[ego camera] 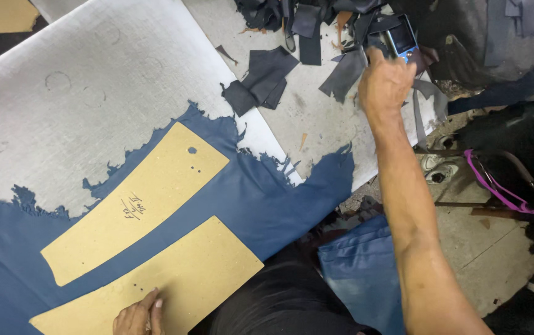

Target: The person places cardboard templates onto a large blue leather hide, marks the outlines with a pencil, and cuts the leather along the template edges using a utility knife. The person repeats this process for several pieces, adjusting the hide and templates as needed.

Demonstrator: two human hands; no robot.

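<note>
Fingers: your left hand (138, 317) lies flat, fingers (153, 308) spread and closed on nothing, pressing the lower card pattern (167, 279). Your right hand (383, 84) is stretched far out; its fingers curl round a small blue device with a screen (401, 38), though how firmly you cannot tell, since the hand's back hides the grip.

Progress: both patterns are laid out on the blue leather (260, 205), so placing looks done. No drawn outline or cut edge shows round either, so marking and cutting seem left to do.

Upper card pattern (136, 201): tan, curved strip shape, one hole and two small dots near its top end, handwriting at the middle. It lies free, touched by neither hand, just beside the lower one with a narrow blue band between.

Lower card pattern: same tan card, three small dots near your left hand, its near edge running out of view.

Blue leather: smooth, with a ragged upper edge, spread over the grey tabletop (62, 105) and hanging off the near side.

Surroundings: dark scraps (264, 80) lie between leather and device; more are heaped at the far end.
</note>
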